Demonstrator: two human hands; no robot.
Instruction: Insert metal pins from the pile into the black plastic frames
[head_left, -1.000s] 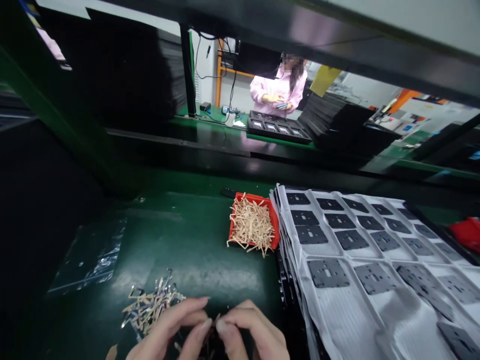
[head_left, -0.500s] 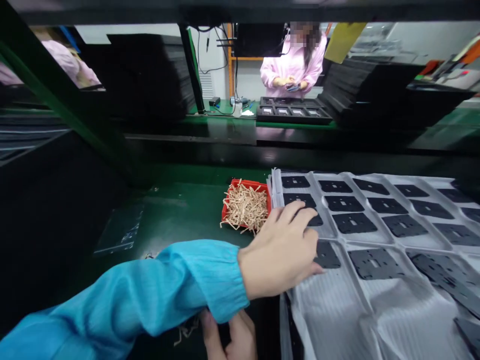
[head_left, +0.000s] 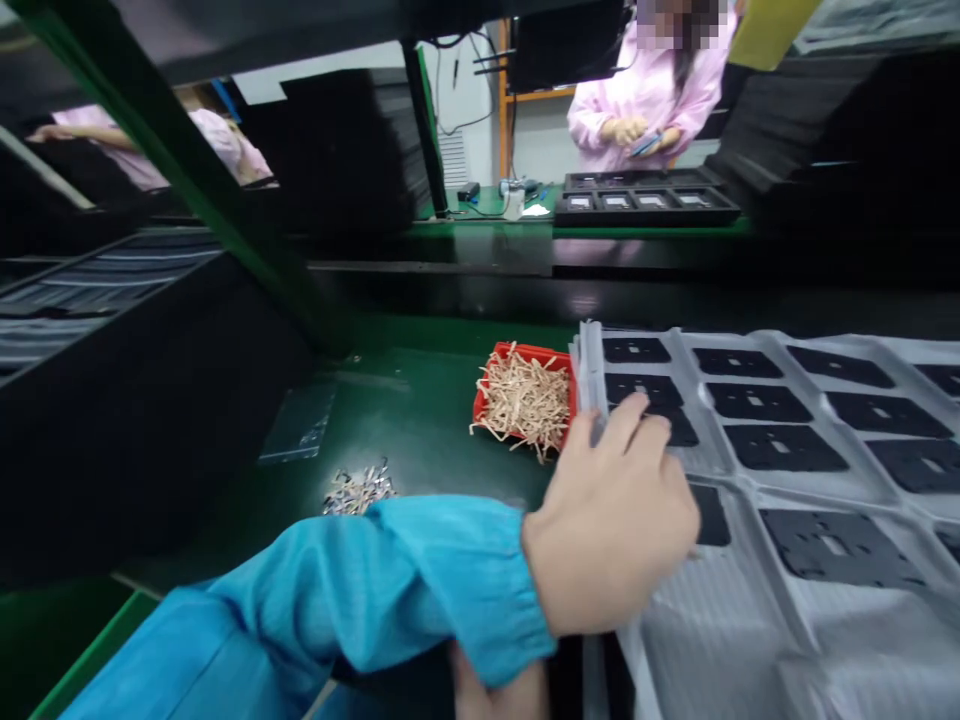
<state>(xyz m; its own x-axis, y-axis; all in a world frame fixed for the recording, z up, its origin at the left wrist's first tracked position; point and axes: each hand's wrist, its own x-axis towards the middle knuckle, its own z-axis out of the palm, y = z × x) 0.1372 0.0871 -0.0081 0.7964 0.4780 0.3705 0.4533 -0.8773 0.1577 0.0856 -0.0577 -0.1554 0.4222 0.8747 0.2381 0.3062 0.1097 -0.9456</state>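
My left hand (head_left: 611, 510) reaches across from the left in a blue sleeve (head_left: 405, 580). Its fingers are bent and apart over the near-left part of a white, soft-looking divided tray (head_left: 705, 600). Under the fingertips lies a thin black plate (head_left: 679, 425) with small holes; the thumb is mostly hidden. Similar black plates, such as one with a slot (head_left: 832, 548), lie in rows in the tray. My right hand (head_left: 502, 695) is low in the picture, mostly covered by the left sleeve and blurred, so its fingers do not show.
A red bin (head_left: 534, 352) heaped with tan strips (head_left: 529, 398) stands left of the tray. Small shiny pieces (head_left: 358, 490) and a clear plastic bag (head_left: 298, 425) lie on the green table (head_left: 420, 420). Behind a green post (head_left: 180, 190), co-workers in pink (head_left: 651, 105) are at work.
The view has swung left, so the table and tray sit farther right. My left hand stays over the same plates. My right hand is now more hidden under the sleeve.
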